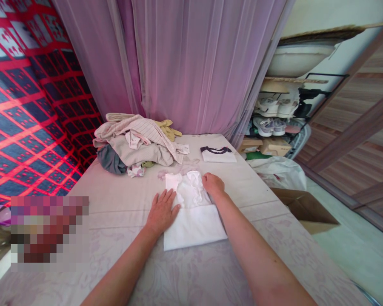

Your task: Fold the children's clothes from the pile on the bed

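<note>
Left hand: The left hand [161, 213] was open and flat, fingers spread, resting on the left edge of the white garment [194, 227].
Right hand: The right hand [213, 185] was curled narrow against the garment's upper right edge; whether it pinched the cloth could not be told.
Garment: It lay between both hands, its near part folded into a smooth rectangle, its far part crumpled.
Surface: A pale floral bed sheet [261, 242] lay beneath it.
Beyond the hands: A heaped pile of clothes [135, 146] sat further along the bed, beside a folded T-shirt with dark collar trim [218, 155].
Right of the bed: A white plastic bag [279, 173] and a cardboard box [306, 210] stood just past the edge.
Behind: A sheer mauve curtain [185, 63] hung at the far end.
</note>
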A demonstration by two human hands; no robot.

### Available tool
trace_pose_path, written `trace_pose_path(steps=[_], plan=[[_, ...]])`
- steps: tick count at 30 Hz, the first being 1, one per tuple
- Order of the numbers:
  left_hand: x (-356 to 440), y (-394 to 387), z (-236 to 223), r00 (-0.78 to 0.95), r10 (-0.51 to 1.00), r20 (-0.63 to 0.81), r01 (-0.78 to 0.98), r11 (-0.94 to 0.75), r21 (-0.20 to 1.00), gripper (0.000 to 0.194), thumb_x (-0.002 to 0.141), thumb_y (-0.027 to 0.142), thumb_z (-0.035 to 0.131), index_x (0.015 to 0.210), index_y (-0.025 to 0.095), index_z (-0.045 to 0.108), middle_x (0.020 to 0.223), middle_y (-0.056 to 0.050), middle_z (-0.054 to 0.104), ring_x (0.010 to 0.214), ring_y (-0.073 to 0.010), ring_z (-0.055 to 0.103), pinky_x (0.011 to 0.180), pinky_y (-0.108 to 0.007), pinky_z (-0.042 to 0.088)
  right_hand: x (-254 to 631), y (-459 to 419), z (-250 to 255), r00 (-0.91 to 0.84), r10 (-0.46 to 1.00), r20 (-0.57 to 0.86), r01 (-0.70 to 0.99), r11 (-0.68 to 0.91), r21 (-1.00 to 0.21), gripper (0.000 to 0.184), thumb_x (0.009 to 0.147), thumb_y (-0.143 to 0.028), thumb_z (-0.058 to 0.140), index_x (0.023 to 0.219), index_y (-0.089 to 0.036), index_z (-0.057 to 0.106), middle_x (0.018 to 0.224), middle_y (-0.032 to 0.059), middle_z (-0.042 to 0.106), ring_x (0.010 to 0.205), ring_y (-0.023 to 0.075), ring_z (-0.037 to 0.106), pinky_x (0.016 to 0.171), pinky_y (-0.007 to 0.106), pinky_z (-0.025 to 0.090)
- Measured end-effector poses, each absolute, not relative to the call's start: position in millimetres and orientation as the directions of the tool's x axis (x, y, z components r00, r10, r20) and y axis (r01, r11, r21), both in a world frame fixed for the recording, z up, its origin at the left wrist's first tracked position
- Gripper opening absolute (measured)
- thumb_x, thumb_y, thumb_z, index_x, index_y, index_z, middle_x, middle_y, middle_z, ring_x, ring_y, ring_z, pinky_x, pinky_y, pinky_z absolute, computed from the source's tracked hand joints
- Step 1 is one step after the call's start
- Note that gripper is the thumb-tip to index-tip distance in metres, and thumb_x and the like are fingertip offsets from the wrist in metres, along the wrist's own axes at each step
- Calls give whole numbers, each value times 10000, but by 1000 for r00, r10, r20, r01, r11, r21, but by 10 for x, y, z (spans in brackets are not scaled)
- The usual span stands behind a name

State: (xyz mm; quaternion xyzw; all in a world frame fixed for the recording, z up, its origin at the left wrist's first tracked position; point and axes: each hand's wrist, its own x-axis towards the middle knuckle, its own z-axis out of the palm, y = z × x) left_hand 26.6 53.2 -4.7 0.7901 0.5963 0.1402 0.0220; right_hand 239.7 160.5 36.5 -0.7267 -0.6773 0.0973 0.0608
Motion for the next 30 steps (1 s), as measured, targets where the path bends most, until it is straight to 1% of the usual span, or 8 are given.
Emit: trace_pose_path(steps=[5, 11, 14, 18, 20, 24, 28, 30], plan=[[271, 538, -48, 243, 951, 192, 938, -281, 203, 489, 915, 424, 384, 1351, 212, 450, 1434, -85, 422, 1337, -295, 347, 1082, -529, 272, 2301, 1706, 302, 80, 995, -58, 971, -91, -223, 313, 859, -345, 416, 970, -231, 686, 1020, 95, 690, 952, 219, 624, 753, 299, 439], [272, 549, -39, 227, 955, 193, 937, -268, 223, 476, 904, 416, 409, 1315, 186, 481, 1416, -80, 451, 1325, -290, 365, 1076, -521, 283, 2359, 1772, 287, 89, 993, -72, 961, -105, -256, 390, 900, -325, 317, 1064, -238, 660, 1071, 73, 681, 974, 198, 616, 761, 275, 435], [277, 548, -34, 222, 953, 205, 940, -265, 215, 474, 902, 410, 414, 1315, 186, 481, 1414, -78, 455, 1322, -285, 369, 1075, -515, 287, 2349, 1907, 333, 71, 990, -122, 957, -102, -273, 393, 896, -382, 344, 970, -225, 697, 1046, 75, 690, 932, 197, 630, 712, 257, 434], [280, 545, -32, 222, 954, 203, 943, -263, 203, 472, 901, 414, 417, 1319, 204, 481, 1413, -72, 456, 1320, -285, 374, 1074, -510, 291, 2272, 2024, 391, 24, 985, -171, 957, -72, -281, 214, 756, -386, 574, 794, -227, 712, 872, 52, 714, 797, 195, 647, 626, 238, 423], [279, 542, -37, 222, 953, 204, 944, -262, 198, 470, 900, 413, 420, 1320, 210, 481, 1412, -70, 457, 1318, -287, 377, 1074, -508, 290, 2249, 2004, 385, 25, 992, -120, 959, -58, -278, 196, 765, -352, 559, 842, -241, 701, 901, 42, 707, 837, 193, 640, 653, 241, 425], [279, 535, -48, 221, 949, 223, 946, -265, 189, 468, 899, 404, 420, 1317, 204, 487, 1405, -76, 466, 1314, -287, 384, 1072, -508, 292, 2266, 1899, 300, 81, 997, 12, 962, -75, -263, 302, 865, -336, 406, 1014, -241, 651, 1052, 73, 671, 981, 200, 601, 775, 284, 424], [282, 534, -48, 222, 951, 217, 945, -264, 192, 478, 902, 403, 410, 1325, 189, 480, 1411, -78, 458, 1317, -289, 379, 1074, -514, 288, 2302, 1858, 263, 116, 993, 9, 955, -109, -276, 307, 866, -331, 408, 1012, -220, 654, 971, 85, 688, 919, 212, 625, 763, 301, 443], [283, 536, -46, 218, 955, 203, 946, -258, 196, 484, 904, 405, 406, 1332, 189, 472, 1420, -75, 446, 1323, -289, 369, 1079, -513, 279, 2319, 1834, 279, 138, 990, 15, 949, -128, -288, 346, 882, -305, 376, 1115, -218, 616, 1018, 87, 678, 936, 207, 622, 783, 304, 447]])
